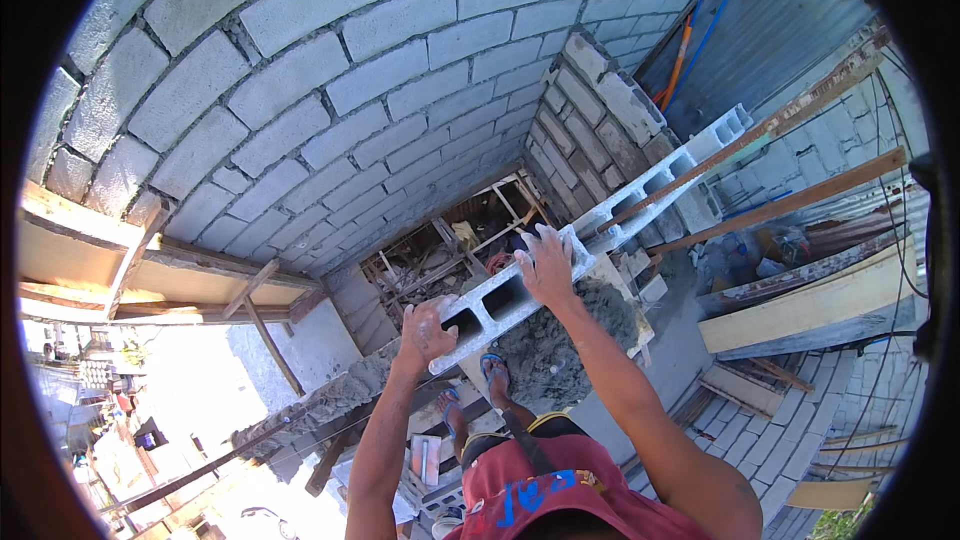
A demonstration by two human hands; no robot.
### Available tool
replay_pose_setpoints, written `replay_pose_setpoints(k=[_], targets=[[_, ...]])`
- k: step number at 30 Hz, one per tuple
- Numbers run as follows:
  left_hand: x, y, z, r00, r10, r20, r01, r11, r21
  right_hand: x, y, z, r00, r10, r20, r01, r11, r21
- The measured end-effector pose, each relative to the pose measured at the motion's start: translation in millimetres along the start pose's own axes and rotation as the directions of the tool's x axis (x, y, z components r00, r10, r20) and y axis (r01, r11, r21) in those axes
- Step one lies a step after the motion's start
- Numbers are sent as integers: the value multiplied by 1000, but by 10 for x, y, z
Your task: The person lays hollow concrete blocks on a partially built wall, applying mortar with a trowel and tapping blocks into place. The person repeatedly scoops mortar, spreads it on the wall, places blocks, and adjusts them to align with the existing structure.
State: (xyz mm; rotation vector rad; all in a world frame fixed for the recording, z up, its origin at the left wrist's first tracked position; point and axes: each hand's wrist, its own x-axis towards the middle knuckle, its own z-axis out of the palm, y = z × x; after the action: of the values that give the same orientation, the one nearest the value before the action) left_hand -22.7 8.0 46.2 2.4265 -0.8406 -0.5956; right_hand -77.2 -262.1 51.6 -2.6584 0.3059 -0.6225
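The maroon shirt [622, 496] is nearest me; beyond it, 1 hollow concrete block [482, 312] is held out near the grey mortar heap [572, 348]. I'd worry about dusty fingers slipping: it could fall onto the flip-flopped feet [495, 372]. The left grip [428, 331] clasps 1 end, the right grip [546, 268] the upper edge toward the other, arms almost straight.

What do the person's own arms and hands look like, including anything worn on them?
The left arm and right arm are bare, with no sleeves visible. The left hand and right hand are ungloved, with no watch or bracelet in view. The fingers look dusty with pale residue. Between the arms shows a maroon top with blue print.
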Motion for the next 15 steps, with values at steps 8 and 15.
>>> replay_pose_setpoints(k=[8, 15], targets=[[903, 589, 222, 984, 178, -13, -178, 970, -165, -2290, 1282, -1009, 741, 671, -39, -630, 713, 309], [1283, 921, 343, 965, 210, 159, -179, 966, -187, -5624, 1481, -593, -165, 902, 399, -815, 102, -570]])
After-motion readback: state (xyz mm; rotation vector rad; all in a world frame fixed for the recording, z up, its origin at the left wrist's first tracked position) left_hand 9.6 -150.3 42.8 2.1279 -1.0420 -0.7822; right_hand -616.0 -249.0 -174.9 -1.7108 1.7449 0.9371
